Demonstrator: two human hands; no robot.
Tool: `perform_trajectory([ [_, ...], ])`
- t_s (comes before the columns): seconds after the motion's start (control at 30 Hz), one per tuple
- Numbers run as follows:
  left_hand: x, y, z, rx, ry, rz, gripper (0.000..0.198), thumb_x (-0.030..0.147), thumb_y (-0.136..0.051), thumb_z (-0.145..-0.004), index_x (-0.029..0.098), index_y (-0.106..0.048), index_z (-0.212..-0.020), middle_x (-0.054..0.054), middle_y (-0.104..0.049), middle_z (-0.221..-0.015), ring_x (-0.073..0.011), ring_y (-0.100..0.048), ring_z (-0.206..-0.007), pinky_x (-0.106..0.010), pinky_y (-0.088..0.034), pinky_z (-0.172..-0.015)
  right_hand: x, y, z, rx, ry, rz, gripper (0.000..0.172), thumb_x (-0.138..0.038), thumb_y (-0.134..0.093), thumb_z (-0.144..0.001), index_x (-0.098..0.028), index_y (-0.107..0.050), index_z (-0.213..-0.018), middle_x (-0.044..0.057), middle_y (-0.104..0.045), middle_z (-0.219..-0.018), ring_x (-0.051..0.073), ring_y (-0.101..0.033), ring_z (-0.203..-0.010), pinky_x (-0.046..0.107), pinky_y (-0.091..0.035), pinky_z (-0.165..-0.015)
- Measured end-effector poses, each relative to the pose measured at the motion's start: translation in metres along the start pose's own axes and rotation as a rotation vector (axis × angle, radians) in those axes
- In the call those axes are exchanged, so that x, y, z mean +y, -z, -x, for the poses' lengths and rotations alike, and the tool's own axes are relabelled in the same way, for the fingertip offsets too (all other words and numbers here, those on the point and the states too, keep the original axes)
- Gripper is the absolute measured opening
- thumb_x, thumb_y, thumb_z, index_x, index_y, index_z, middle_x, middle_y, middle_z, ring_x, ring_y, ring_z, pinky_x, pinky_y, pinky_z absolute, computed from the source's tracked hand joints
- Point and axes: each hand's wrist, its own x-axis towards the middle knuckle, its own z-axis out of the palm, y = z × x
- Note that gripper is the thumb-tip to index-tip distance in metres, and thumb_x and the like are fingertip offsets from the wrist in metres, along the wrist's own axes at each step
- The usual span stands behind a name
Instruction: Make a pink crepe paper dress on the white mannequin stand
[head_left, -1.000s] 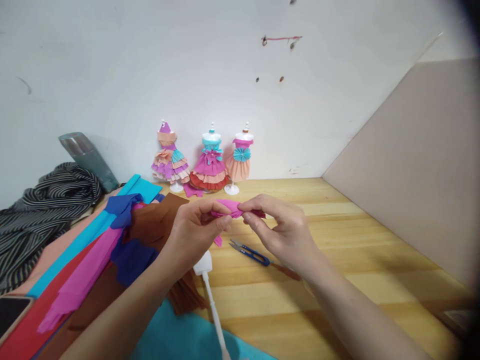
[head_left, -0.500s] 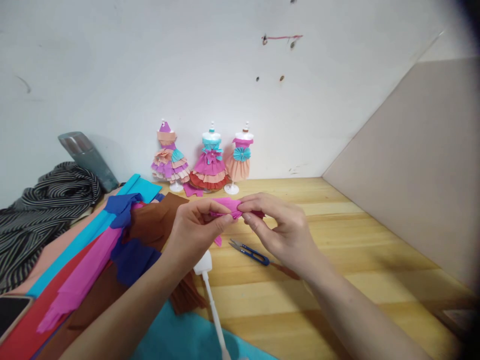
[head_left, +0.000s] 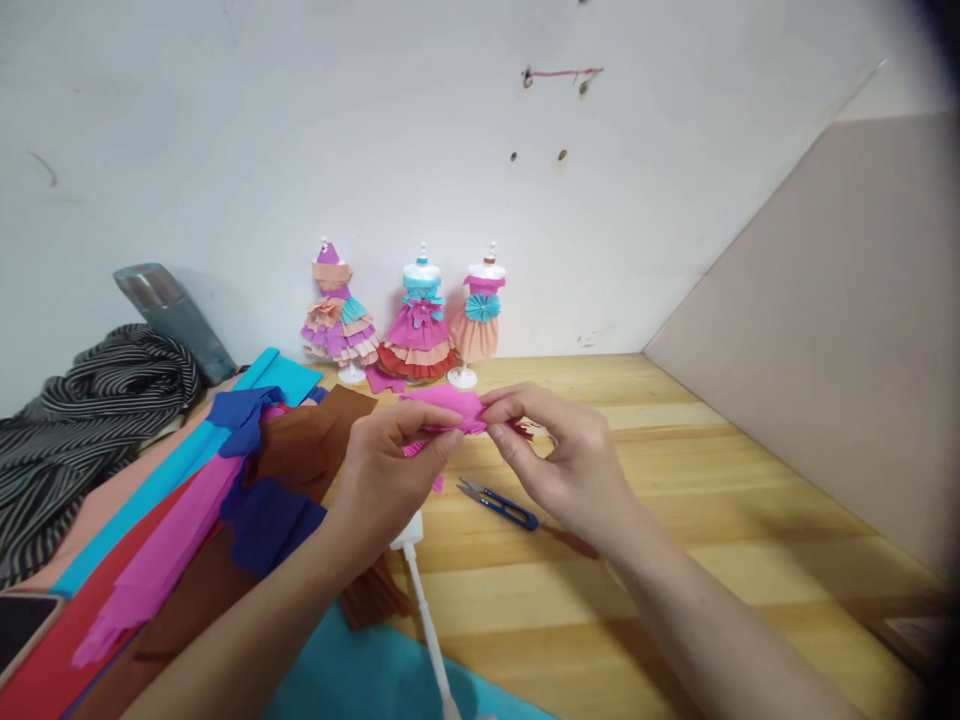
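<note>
Pinched between my two hands is a piece of pink crepe paper (head_left: 448, 402), partly gathered into folds. My left hand (head_left: 401, 460) grips its near left edge between thumb and fingers. The thumb and forefinger of my right hand (head_left: 562, 455) are closed on its right end. Below the hands, blue-handled thread snips (head_left: 501, 503) lie on the wooden table (head_left: 675, 480). A white stand (head_left: 427, 610) lies nearer to me, its upper end partly hidden by my left hand.
Three small dress forms in paper dresses, a layered one (head_left: 340, 315), a pink one (head_left: 421, 325) and a peach one (head_left: 478, 325), stand against the wall. Coloured crepe paper (head_left: 161, 560) is heaped at left, beside a striped cloth (head_left: 105, 410), a bottle (head_left: 176, 320) and a phone (head_left: 26, 630).
The pink paper's upper part has spread out further to the left above my left hand, and more of it shows below. Both hands stay in nearly the same place.
</note>
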Motion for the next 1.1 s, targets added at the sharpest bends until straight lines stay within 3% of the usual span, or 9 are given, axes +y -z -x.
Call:
perform_trajectory([
  [0.23,0.002,-0.003,0.0,0.008,0.026,0.051,0.004,0.019,-0.075,-0.071,0.018,-0.075,-0.074,-0.003,-0.075,-0.07,-0.017,-0.068,-0.066,-0.026,-0.055,-0.061,0.0,-0.002,0.0,-0.012,-0.126,-0.049,0.013,-0.011,-0.056,-0.079,-0.019,-0.064,-0.074,0.003,-0.068,-0.072,0.017,-0.063,-0.067,0.028,-0.049,-0.063],
  [0.53,0.007,-0.003,0.002,-0.121,0.006,0.095,0.025,0.013,-0.072,-0.072,0.017,-0.074,-0.097,-0.005,-0.077,-0.096,-0.0184,-0.072,-0.09,-0.028,-0.058,-0.08,-0.001,-0.002,0.001,0.013,-0.091,0.008,0.014,-0.008,-0.053,-0.077,-0.019,-0.06,-0.071,0.0,-0.061,-0.065,0.013,-0.055,-0.059,0.026,-0.042,-0.056],
  [0.87,0.0,-0.014,0.006,0.015,0.018,0.072,0.023,0.017,-0.076,-0.068,0.015,-0.071,-0.091,-0.006,-0.077,-0.09,-0.018,-0.073,-0.081,-0.028,-0.06,-0.076,-0.001,-0.006,0.003,0.008,-0.091,-0.008,0.015,-0.008,-0.052,-0.077,-0.019,-0.06,-0.071,0.0,-0.059,-0.064,0.012,-0.052,-0.057,0.026,-0.041,-0.056],
  [1.1,-0.004,-0.018,0.008,0.117,-0.143,0.0,0.019,0.009,-0.074,-0.067,0.017,-0.07,-0.083,-0.002,-0.076,-0.08,-0.0134,-0.071,-0.072,-0.022,-0.058,-0.068,0.0,-0.01,0.004,0.024,-0.054,-0.002,0.014,-0.008,-0.054,-0.078,-0.017,-0.063,-0.073,0.0,-0.062,-0.065,0.012,-0.054,-0.057,0.026,-0.042,-0.056],
])
